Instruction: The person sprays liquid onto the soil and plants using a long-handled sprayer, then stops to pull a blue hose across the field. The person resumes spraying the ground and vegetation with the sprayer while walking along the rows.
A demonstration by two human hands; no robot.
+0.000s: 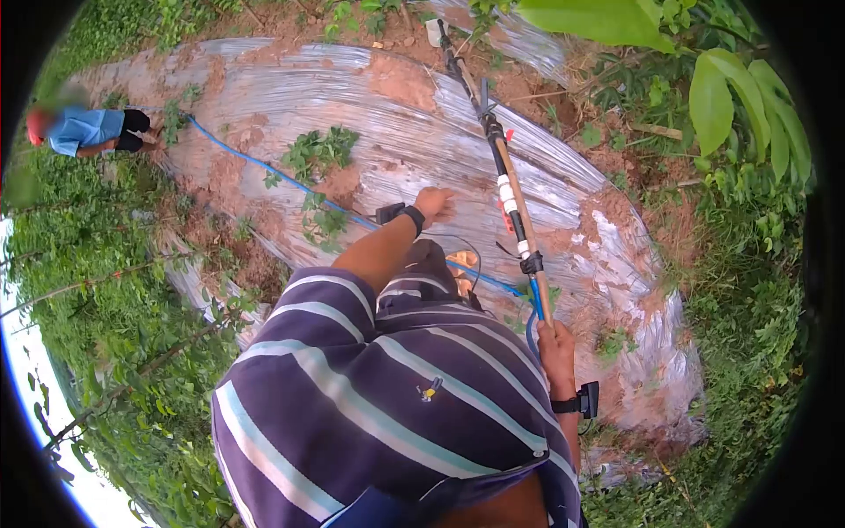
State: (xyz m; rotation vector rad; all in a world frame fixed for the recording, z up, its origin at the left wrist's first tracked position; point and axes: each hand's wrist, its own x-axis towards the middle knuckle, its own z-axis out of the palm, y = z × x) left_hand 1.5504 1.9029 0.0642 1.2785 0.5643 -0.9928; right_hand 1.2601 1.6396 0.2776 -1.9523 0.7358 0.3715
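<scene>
My right hand (556,345) is wrapped round the lower end of a long pole (503,180), made of a wooden stick strapped to black and white pipe. The pole reaches up to a pale head (436,33) at the top of the view. A blue hose (535,304) joins the pole just above that hand. My left hand (434,205) is held out over the silver plastic sheet (387,106), fingers apart, holding nothing and apart from the pole. Both wrists wear black straps with small devices.
A person (88,130) in a blue shirt is at the upper left. The blue hose (238,151) runs from near them across the sheet. Small leafy plants (321,151) grow through it. Large leaves (717,97) hang at the upper right, with dense greenery on both sides.
</scene>
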